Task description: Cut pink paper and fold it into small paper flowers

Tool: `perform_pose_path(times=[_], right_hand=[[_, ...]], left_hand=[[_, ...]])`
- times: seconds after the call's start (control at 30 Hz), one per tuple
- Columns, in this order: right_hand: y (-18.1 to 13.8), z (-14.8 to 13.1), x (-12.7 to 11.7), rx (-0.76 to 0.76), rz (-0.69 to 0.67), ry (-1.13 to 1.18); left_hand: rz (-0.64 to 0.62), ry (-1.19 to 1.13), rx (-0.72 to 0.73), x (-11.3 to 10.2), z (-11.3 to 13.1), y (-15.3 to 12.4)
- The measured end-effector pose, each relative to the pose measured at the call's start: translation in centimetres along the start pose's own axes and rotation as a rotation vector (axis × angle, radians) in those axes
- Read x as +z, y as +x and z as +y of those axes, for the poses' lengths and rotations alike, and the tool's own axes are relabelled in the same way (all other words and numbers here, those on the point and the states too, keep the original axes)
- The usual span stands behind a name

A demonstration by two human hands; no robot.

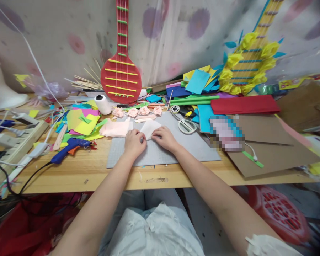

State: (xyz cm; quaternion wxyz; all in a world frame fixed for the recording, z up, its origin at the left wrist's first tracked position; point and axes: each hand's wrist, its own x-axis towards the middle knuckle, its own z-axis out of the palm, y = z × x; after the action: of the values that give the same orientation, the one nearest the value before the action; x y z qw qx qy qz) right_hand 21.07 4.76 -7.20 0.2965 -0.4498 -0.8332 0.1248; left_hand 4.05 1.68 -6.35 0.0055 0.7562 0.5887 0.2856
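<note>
Over the grey cutting mat (176, 156), a small piece of pale pink crepe paper (150, 128) lies between my two hands, with a folded corner pointing up. My left hand (134, 143) has its fingers curled in on the paper's lower left edge. Opposite it, my right hand (164, 138) pinches the lower right edge. A stack of pale pink paper (114, 128) lies left of my left hand. Behind the hands sits a row of several pink paper roses (144, 111). White-handled scissors (186, 125) rest on the mat to the right.
A blue glue gun (72, 147) and a power strip (18, 145) are at left. A red paper lute (121, 78) stands behind a thread spool (102, 104). At right are a yellow lute with paper flowers (245, 64), coloured paper, a pixelated object (226, 133) and brown cardboard (269, 156).
</note>
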Motion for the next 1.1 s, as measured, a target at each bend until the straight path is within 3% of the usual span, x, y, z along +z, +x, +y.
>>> perform_pose_path(times=[0.2, 0.63, 1.1], right_hand=[[0.9, -0.2, 0.8, 0.224, 0.046, -0.008], [0.8, -0.4, 1.5, 0.242, 0.097, -0.087], [0.7, -0.8, 1.4, 0.22, 0.118, -0.129]], left_hand=[[0.013, -0.005, -0.015, 0.0, 0.2, 0.0], [0.045, 0.024, 0.031, 0.0, 0.6, 0.0], [0.097, -0.001, -0.049, 0.7, 0.7, 0.3]])
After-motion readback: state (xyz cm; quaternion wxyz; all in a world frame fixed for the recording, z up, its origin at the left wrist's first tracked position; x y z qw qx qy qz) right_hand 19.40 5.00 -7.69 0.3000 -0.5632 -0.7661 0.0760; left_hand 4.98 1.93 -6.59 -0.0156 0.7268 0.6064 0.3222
